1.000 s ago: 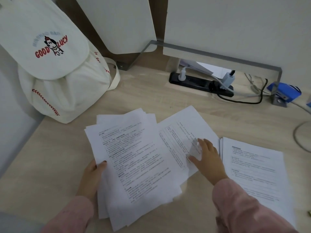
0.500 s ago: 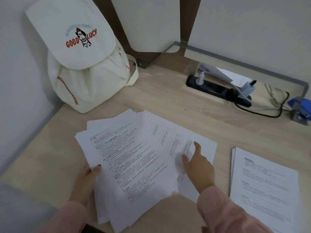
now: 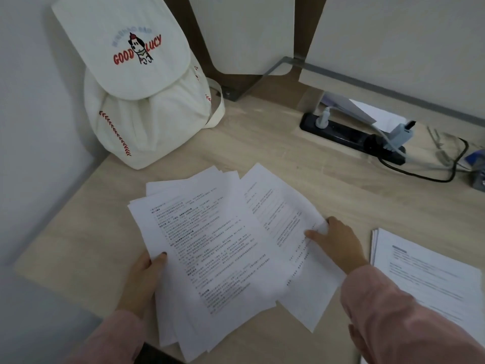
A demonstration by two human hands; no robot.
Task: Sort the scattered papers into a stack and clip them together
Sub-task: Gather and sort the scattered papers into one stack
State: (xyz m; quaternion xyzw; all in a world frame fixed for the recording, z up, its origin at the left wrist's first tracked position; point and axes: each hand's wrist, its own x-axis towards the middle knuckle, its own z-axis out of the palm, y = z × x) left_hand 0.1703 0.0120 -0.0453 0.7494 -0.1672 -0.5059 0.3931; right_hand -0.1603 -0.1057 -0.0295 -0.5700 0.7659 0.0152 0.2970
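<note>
Loose sheets [image 3: 223, 245] sit fanned out, mid-desk and near the front edge, printed side up, edges not squared. Left hand [image 3: 143, 279] holds the fan's left edge: thumb on top, the other fingers under the paper and hidden. Right hand [image 3: 338, 243] is at the right corner of the outer sheet [image 3: 283, 211]. Thumb lies on the page and the index curls at the edge, so it looks like a pinch, but motion blur there makes it hard to be sure.

Around it:
- Neat stack [image 3: 425, 271] lies to the right, apart from the fan. The pink sleeve [image 3: 393, 311] covers its near corner and the frame cuts its right side.
- White drawstring backpack [image 3: 141, 101], printed "GOOD LUCY", leans in the back-left corner just behind the fan, not touching it.
- Black power strip [image 3: 349, 135] is at the back right with a white adapter [image 3: 401, 132] plugged in. A black cable [image 3: 430, 177] loops across the desk [image 3: 262, 143] behind the neat stack.
- More paper [image 3: 362, 111] is tucked under the rear white panel, mostly hidden.
- Blue object [image 3: 477, 161] at the right edge is cut off and blurred, so I can't identify it.

The print on the sheets is too small to read.
</note>
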